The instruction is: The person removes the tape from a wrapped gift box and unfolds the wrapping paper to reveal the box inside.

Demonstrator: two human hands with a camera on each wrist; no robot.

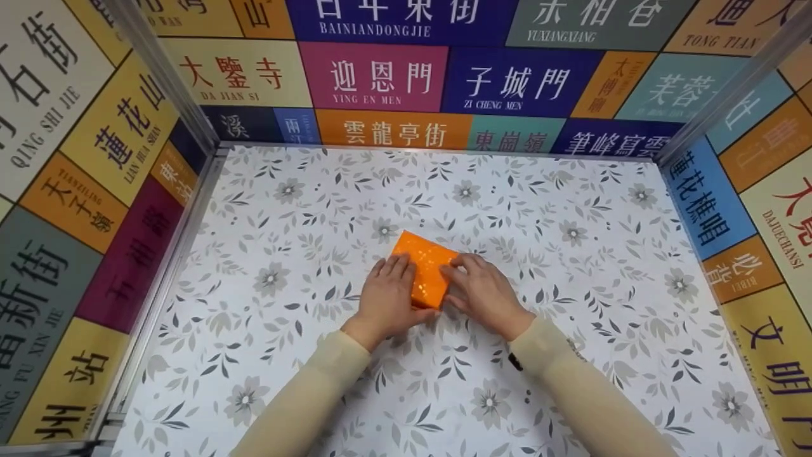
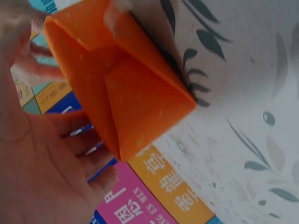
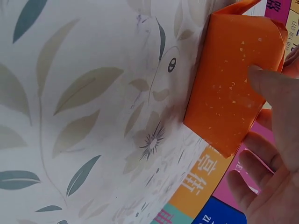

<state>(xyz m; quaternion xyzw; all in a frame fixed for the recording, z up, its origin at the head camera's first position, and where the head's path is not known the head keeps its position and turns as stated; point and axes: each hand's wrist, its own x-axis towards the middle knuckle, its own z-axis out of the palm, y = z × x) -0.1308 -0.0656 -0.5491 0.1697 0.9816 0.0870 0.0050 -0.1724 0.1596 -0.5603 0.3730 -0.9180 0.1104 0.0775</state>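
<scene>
A box-shaped package in gold-flecked orange paper (image 1: 429,270) sits on the floral table covering between my hands. My left hand (image 1: 389,295) holds its left side, fingers along the upper face and thumb stretched by the near edge. On the right side my right hand (image 1: 485,291) grips it; in the right wrist view the thumb (image 3: 268,81) presses the broad face and the other fingers lie behind. The left wrist view shows one end of the package (image 2: 145,102), where the paper forms triangular folds with a gap between them. What the paper encloses is hidden.
The table (image 1: 304,355) has a white covering printed with grey leaves and flowers. Colourful panels with lettering (image 1: 374,76) stand along the back and both sides, with metal frame posts (image 1: 184,89) at the corners.
</scene>
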